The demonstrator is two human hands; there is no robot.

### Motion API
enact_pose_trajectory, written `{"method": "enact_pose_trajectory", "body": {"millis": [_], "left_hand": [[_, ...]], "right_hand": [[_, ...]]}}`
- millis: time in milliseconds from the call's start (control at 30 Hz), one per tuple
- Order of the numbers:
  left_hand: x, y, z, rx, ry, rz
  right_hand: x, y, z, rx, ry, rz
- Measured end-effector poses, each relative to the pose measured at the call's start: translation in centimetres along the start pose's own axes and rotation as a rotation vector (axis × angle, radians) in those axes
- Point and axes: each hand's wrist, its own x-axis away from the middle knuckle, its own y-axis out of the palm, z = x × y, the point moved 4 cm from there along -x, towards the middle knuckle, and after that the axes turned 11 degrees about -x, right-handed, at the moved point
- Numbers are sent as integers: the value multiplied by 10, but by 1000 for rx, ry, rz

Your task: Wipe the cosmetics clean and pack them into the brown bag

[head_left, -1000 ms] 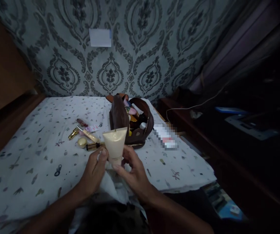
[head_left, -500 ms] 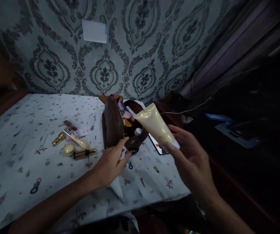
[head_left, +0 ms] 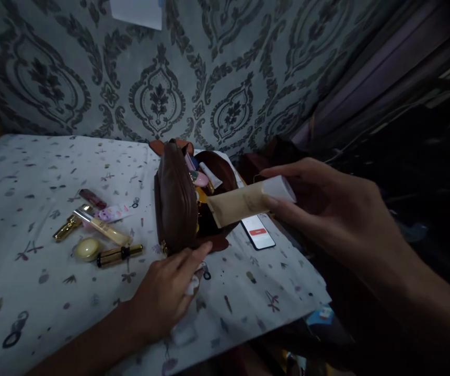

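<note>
My right hand [head_left: 326, 203] grips a cream squeeze tube [head_left: 238, 205] by its white cap. The tube lies sideways, its flat end at the opening of a brown handbag [head_left: 175, 196]. My left hand [head_left: 170, 290] is at the bag's front edge, index finger stretched toward the flap [head_left: 217, 244]. A crumpled white cloth or tissue [head_left: 194, 283] shows under its fingers, partly hidden. Inside the bag are a pink item [head_left: 200, 179] and a white tube [head_left: 210, 175]; the tube in my hand hides part of the inside.
Left of the bag lie a dark red tube [head_left: 92, 198], a gold lipstick case [head_left: 68, 227], a concealer tube [head_left: 103, 227], a round cream jar [head_left: 87, 249] and a black-and-gold tube [head_left: 118, 255]. A lit phone [head_left: 259, 232] rests right of the bag. The patterned tablecloth [head_left: 244, 318] ends nearby.
My right hand has turned the cream tube from slanted to nearly level, its flat end now lower at the bag's opening. My left index finger has straightened. The view has shifted.
</note>
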Motion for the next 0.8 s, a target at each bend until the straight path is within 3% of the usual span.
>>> {"method": "enact_pose_trajectory", "body": {"millis": [367, 633, 800], "left_hand": [[2, 7, -3, -86, 69, 2], [-3, 3, -1, -94, 79, 39], [-1, 3, -2, -73, 86, 30]], "right_hand": [[-22, 29, 16, 148, -136, -161], [-38, 37, 14, 197, -202, -199], [-48, 41, 16, 169, -200, -296]]}}
